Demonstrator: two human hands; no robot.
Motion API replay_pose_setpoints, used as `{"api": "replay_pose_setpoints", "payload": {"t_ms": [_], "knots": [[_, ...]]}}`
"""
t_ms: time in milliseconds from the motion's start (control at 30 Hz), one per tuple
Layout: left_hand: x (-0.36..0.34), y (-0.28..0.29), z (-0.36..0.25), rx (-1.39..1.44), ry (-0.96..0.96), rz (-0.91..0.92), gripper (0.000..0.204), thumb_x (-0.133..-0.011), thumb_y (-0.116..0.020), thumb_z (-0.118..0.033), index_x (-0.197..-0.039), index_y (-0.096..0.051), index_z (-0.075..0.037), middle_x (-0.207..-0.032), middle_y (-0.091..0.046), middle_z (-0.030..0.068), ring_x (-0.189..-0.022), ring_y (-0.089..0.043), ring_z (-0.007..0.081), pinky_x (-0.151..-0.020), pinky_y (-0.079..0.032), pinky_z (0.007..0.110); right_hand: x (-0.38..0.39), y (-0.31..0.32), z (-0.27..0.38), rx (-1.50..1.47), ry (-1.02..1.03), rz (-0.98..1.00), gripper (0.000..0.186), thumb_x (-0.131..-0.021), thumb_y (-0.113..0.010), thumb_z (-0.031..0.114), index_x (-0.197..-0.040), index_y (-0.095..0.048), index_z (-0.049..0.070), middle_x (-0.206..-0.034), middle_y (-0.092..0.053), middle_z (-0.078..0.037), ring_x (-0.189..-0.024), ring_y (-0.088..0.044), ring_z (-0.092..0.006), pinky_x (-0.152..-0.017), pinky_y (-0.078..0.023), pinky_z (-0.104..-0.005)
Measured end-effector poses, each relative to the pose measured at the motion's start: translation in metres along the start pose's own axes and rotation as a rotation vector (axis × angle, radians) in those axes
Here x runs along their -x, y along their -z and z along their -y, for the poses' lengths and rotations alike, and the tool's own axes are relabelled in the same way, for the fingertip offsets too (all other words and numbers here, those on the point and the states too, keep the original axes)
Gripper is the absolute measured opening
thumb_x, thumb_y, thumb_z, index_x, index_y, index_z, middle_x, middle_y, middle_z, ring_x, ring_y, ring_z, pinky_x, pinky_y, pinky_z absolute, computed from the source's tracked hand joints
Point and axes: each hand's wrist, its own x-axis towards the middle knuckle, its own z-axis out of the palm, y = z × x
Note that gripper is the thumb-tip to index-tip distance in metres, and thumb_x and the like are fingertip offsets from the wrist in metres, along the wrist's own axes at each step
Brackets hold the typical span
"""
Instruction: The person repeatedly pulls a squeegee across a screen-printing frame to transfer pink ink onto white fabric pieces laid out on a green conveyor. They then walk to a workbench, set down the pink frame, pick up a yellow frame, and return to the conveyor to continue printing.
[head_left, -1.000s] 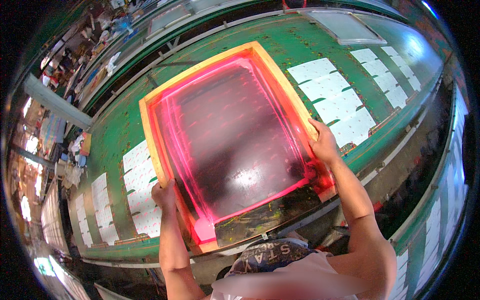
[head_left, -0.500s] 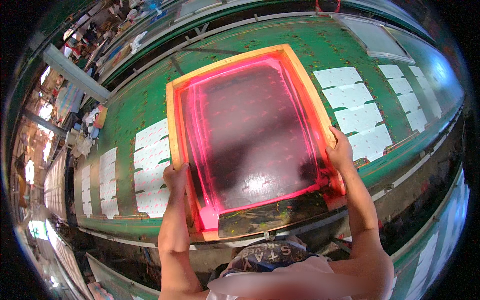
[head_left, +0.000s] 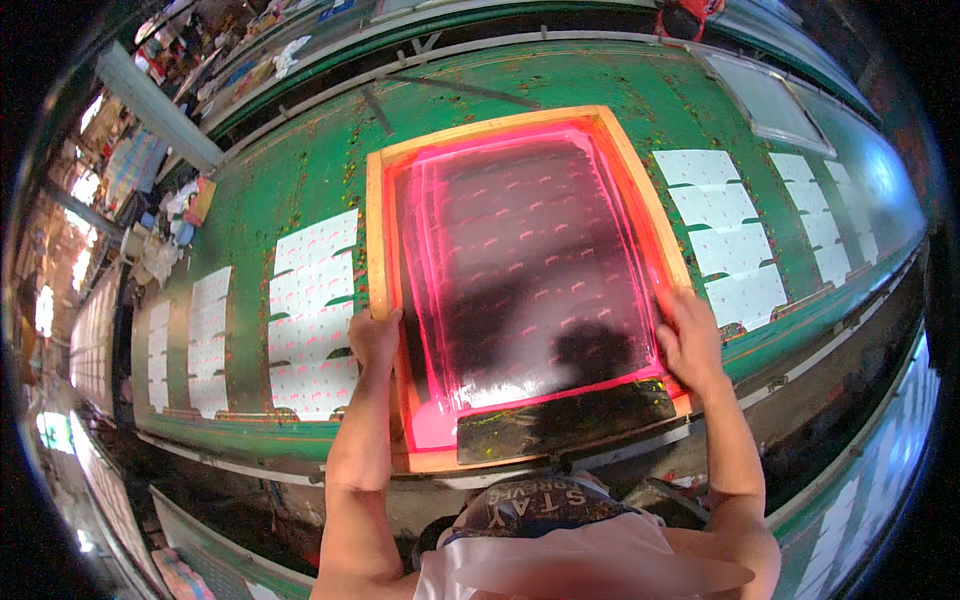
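A wooden-framed printing screen (head_left: 376, 220) lies across the green table in front of me. Bright pink ink lines the inside of its frame, and rows of small pink motifs show through the dark mesh (head_left: 520, 260). My left hand (head_left: 376, 338) is closed around the left rail, near the lower corner. Over the right rail is my right hand (head_left: 692, 342), its fingers apart, slightly blurred and pointing inward. A dark, ink-spotted flat board (head_left: 565, 422) sits inside the near end of the screen, beside a pool of pink ink (head_left: 433, 428).
White printed sheets (head_left: 312, 315) lie to the left on the green table (head_left: 300, 190), with more white sheets (head_left: 722, 235) on the right. A pale framed screen (head_left: 768, 98) rests at the far right. Someone in red (head_left: 685, 18) is at the far edge. A grey beam (head_left: 160, 110) stands at left.
My right hand has come off its grip on the right rail and turned inward. The motifs show more plainly through the mesh. The left hand keeps its grip while the view shifts slightly.
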Motion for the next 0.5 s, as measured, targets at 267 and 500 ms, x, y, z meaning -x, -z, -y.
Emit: {"api": "replay_pose_setpoints", "payload": {"t_ms": [267, 500], "knots": [[0.004, -0.002, -0.013, 0.136, -0.116, -0.125, 0.039, -0.090, -0.077, -0.038, -0.108, -0.080, -0.004, -0.106, -0.078, 0.0236, -0.104, -0.073, 0.0461, -0.096, -0.058, 0.059, 0.072, 0.018, 0.135, -0.089, 0.514, 0.519, 0.063, -0.081, -0.085, 0.010, -0.143, -0.073, 0.013, -0.141, -0.073, -0.016, -0.131, -0.069, -0.0361, -0.114, -0.055, -0.0491], [0.008, -0.005, -0.012, 0.161, -0.153, -0.233, 0.040, -0.096, -0.070, -0.040, -0.112, -0.076, -0.004, -0.108, -0.076, 0.0252, -0.108, -0.072, 0.0486, -0.095, -0.057, 0.061, 0.062, -0.005, 0.172, -0.071, 0.482, 0.342, 0.046, -0.080, -0.080, 0.004, -0.126, -0.078, 0.008, -0.111, -0.077, -0.013, -0.105, -0.076, -0.0347, -0.094, -0.059, -0.0485]]}}
